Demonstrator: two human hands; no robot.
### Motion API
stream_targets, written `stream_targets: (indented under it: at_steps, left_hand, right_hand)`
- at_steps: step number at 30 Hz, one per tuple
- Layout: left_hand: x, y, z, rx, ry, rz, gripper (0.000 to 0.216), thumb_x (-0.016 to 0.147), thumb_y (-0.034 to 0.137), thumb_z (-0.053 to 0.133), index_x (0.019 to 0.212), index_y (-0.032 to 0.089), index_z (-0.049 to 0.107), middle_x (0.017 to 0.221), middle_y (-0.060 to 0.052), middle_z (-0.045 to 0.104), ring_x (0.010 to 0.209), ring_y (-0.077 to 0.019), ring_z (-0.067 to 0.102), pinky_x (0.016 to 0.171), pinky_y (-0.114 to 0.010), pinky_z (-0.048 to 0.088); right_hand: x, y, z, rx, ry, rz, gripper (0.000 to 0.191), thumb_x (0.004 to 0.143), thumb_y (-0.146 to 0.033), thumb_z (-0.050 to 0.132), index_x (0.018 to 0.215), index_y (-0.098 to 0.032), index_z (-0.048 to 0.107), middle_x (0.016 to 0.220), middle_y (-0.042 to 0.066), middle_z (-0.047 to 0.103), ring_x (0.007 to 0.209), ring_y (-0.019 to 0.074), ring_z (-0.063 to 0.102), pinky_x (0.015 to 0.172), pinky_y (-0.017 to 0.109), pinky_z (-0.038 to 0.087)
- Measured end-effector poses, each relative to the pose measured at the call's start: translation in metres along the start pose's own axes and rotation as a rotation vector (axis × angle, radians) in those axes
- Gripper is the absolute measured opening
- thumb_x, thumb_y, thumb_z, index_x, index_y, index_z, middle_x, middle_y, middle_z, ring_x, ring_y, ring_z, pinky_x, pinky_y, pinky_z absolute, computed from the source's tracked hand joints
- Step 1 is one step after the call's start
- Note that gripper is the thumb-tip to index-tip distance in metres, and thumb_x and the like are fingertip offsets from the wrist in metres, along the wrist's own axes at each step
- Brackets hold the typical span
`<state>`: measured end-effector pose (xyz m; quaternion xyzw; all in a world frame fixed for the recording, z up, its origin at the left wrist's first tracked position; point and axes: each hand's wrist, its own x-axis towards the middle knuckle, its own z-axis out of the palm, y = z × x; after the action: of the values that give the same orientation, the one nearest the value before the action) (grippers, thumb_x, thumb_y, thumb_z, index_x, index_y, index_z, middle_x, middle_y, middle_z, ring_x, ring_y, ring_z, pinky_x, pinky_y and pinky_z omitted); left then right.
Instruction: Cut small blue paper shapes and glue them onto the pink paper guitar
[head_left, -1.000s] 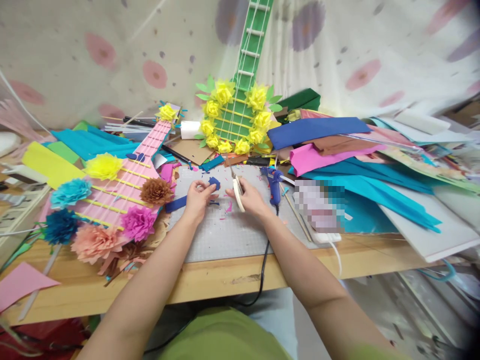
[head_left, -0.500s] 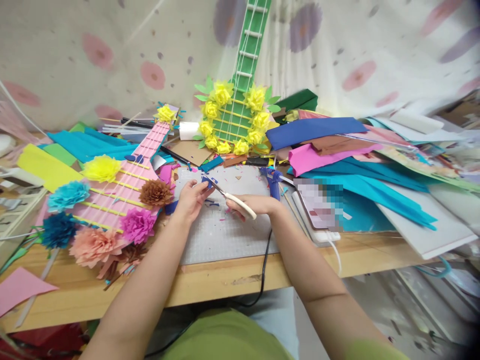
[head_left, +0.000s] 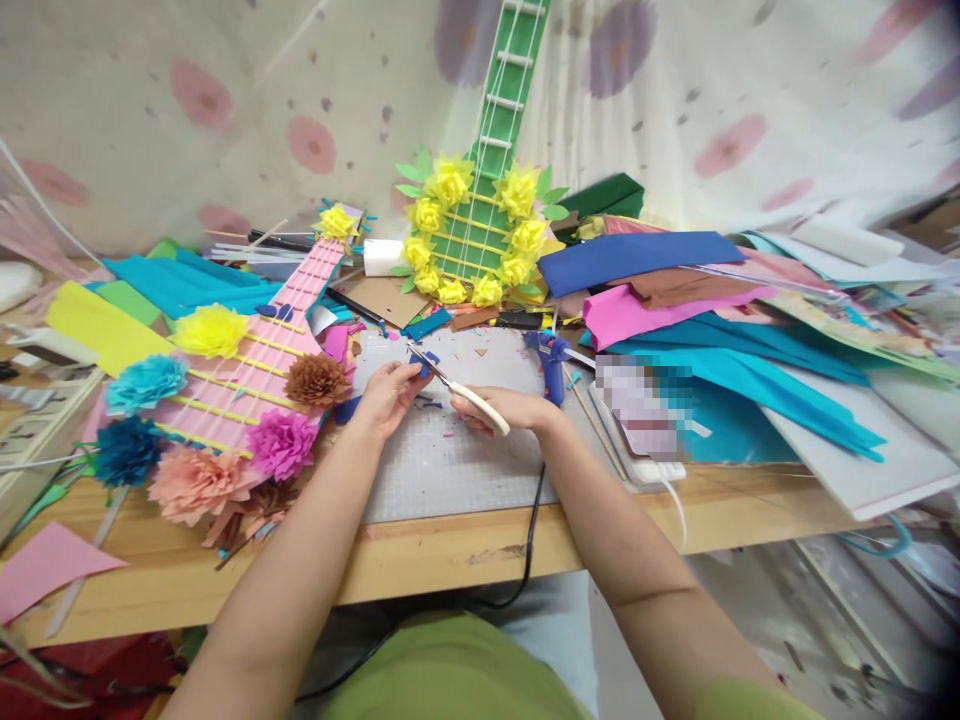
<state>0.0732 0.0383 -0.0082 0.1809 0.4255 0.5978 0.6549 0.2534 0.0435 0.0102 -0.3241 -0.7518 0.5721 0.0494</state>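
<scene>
A pink guitar (head_left: 244, 385) lies at frame left. Just left of centre, the left hand (head_left: 384, 397) pinches a small blue piece (head_left: 430, 359); scissors (head_left: 482, 407), blades apparently against it, are held at centre by the curled right hand (head_left: 517, 406). A glue gun (head_left: 553, 370) lies right of centre.

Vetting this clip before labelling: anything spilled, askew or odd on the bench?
Paper scraps litter the cutting mat: untidy, but in keeping with the scissors in the right hand. Odder: a pixelated patch at the right hides part of what lies there. No clear damage visible.
</scene>
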Motion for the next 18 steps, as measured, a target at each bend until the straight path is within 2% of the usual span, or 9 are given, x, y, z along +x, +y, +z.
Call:
stream_targets:
  at_steps: [8, 13, 18]
  left_hand:
    - [0.0029, 0.0014, -0.0062, 0.057, -0.016, -0.038, 0.012, 0.062, 0.001, 0.061, 0.053, 0.009, 0.057, 0.060, -0.003, 0.061, 0.064, -0.0097, 0.059, 0.072, -0.024, 0.054]
    - [0.0037, 0.0024, -0.0079, 0.070, 0.002, -0.055, 0.012, 0.062, 0.001, 0.060, 0.054, 0.009, 0.058, 0.060, -0.004, 0.061, 0.064, -0.0097, 0.060, 0.071, -0.022, 0.054]
    - [0.0018, 0.0056, -0.0069, 0.099, -0.007, -0.079, 0.018, 0.063, -0.001, 0.059, 0.049, 0.010, 0.054, 0.055, -0.002, 0.058, 0.061, -0.0089, 0.059, 0.067, -0.020, 0.055]
  right_hand:
    - [-0.0025, -0.0026, 0.0016, 0.005, 0.032, 0.056, 0.051, 0.077, -0.070, 0.039, 0.069, -0.019, 0.037, 0.053, -0.005, 0.041, 0.043, 0.0068, 0.040, 0.042, 0.022, 0.034]
    - [-0.0028, -0.0012, 0.0024, 0.020, 0.042, 0.056, 0.048, 0.077, -0.066, 0.044, 0.070, -0.019, 0.037, 0.053, -0.005, 0.043, 0.043, 0.0068, 0.041, 0.041, 0.022, 0.035]
    - [-0.0055, -0.0019, 0.0014, 0.055, 0.038, 0.103, 0.049, 0.073, -0.066, 0.049, 0.078, -0.018, 0.042, 0.054, -0.007, 0.042, 0.042, 0.0059, 0.040, 0.039, 0.020, 0.033]
